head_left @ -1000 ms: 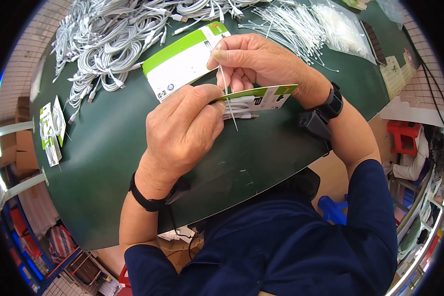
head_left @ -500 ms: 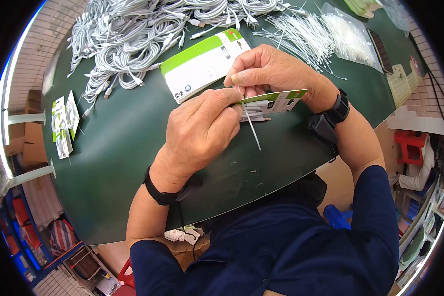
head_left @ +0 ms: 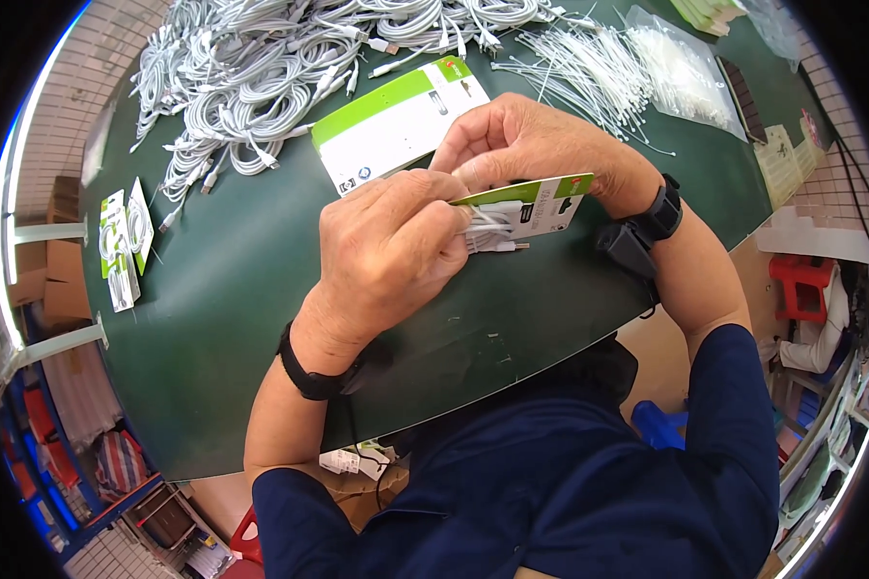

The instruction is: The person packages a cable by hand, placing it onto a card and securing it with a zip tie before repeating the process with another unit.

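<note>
White cable's (head_left: 490, 220) coiled — agst flat grn/wht card (head_left: 547, 216).

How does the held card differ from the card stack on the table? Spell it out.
The held card is tipped up in the left hand; the card stack lies on the table. The held card has a white cable against it; the card stack shows none on top. Both are green and white.
</note>
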Demonstrator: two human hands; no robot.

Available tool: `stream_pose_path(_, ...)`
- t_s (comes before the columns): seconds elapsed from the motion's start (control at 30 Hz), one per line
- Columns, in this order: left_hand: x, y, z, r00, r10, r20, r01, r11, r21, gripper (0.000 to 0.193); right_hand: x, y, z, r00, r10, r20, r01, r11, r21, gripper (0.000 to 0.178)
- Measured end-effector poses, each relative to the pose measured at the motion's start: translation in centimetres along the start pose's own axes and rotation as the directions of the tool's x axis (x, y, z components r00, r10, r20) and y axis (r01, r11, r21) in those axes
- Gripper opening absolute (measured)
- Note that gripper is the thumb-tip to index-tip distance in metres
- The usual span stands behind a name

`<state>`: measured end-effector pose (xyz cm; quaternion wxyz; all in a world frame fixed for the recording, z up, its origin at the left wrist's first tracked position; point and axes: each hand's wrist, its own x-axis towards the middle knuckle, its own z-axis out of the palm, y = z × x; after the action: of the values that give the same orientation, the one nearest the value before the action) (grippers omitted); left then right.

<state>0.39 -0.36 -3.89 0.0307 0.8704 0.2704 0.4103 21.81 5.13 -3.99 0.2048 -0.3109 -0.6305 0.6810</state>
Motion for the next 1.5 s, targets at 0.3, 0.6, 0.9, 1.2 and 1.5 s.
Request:
stream_pose_path(0.3,0.1,0.2,-0.6,0.896,-0.419,0.144,0.442,0.866,-0.232,0.013,-1.3,-1.8,-2.5,0.927,-0.241,-0.287,0.204,0.967,-0.154,0.016)
stream_pose_path(0.6,-0.5,-0.2,-0.1,0.837,-0.523,0.164,0.547,0.784,-0.293,0.012,-1.0,-1.1,1.0,0.809,-0.586,0.034,0.385,0.486,-0.784,0.015)
stream_pose_path(0.9,-0.9,-0.4,0.3,0.734,-0.637,0.237,0.670,0.622,-0.405,0.012,-0.1,0.0,2.0,0.739,-0.673,-0.015,0.347,0.400,-0.848,0.008)
stream_pose_path(1.2,-1.2,-0.8,0.5,0.703,-0.643,0.304,0.707,0.583,-0.400,0.014,0.0,0.3,2.4,0.731,-0.682,-0.035,0.283,0.349,-0.894,0.008)
stream_pose_path(1.5,-1.3,-0.9,0.8,0.718,-0.626,0.303,0.689,0.582,-0.432,0.015,0.2,0.8,2.5,0.702,-0.712,-0.027,0.274,0.305,-0.912,0.011)
